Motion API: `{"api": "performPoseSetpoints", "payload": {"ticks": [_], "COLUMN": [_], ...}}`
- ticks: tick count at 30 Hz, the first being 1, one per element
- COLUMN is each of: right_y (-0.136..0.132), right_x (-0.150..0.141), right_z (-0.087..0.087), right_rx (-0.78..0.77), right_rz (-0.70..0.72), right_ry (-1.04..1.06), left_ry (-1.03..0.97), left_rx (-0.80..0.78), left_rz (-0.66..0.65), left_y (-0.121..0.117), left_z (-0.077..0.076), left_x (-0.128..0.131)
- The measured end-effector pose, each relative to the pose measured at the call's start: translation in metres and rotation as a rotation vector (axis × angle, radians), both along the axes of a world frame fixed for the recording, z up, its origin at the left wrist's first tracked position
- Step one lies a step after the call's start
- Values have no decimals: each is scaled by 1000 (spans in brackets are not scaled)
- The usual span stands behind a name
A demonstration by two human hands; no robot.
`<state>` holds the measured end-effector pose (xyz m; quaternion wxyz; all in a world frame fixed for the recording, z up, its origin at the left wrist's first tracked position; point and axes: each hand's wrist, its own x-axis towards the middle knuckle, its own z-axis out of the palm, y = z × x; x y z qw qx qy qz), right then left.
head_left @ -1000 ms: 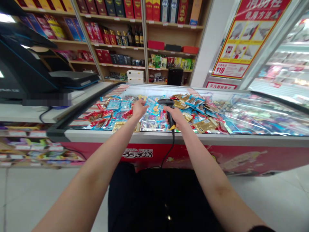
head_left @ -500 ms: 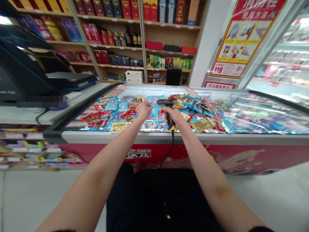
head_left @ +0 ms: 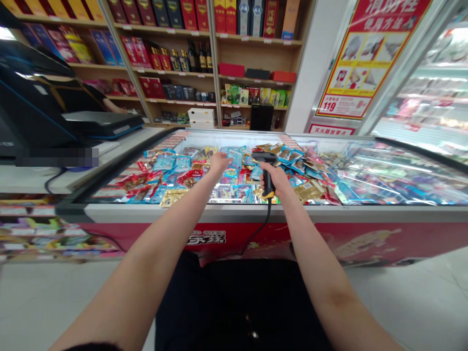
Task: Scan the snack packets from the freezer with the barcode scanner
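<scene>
My right hand (head_left: 276, 178) is wrapped round the grip of a black barcode scanner (head_left: 269, 181), with its head turned left over the packets and its cable hanging down the front of the freezer. My left hand (head_left: 218, 163) is at the left edge of a blue snack packet (head_left: 236, 157), its fingers closed on that edge as far as I can see. Around and below both hands lie red, blue and gold snack packets, with a gold packet (head_left: 172, 197) near the front rim and a pile of mixed packets (head_left: 292, 155) to the right of the scanner.
The packets lie on the glass top of a chest freezer (head_left: 365, 210) with a red front. At the left, a counter (head_left: 62, 181) carries a dark checkout machine (head_left: 29, 107), with part of a person's arm (head_left: 113, 107) behind. Shelves (head_left: 256, 41) with boxes and bottles stand beyond.
My right hand has moved the scanner to the right, away from my left hand. A blue packet now shows at my left fingertips. The view has shifted slightly.
</scene>
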<state>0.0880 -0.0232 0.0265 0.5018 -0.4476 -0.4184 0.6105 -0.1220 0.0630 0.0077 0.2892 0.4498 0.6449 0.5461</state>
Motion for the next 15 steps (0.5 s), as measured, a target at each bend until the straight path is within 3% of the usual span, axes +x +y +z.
{"api": "performPoseSetpoints", "payload": {"ticks": [3, 6, 8, 11, 15], "right_y": [9, 16, 17, 17, 17], "right_x": [19, 37, 45, 52, 52], "right_z": [-1, -1, -1, -2, -5], "right_rx": [4, 20, 41, 62, 33], "right_rz": [-71, -103, -110, -125, -119], "right_ry": [45, 86, 105, 95, 70], "left_ry": [-273, -365, -254, 124, 463], "left_rx": [-23, 27, 59, 46, 39], "left_rz": [-88, -202, -264, -313, -298], "left_y": [11, 24, 31, 38, 35], "left_z": [11, 18, 19, 14, 6], "left_x": [25, 55, 72, 88, 86]}}
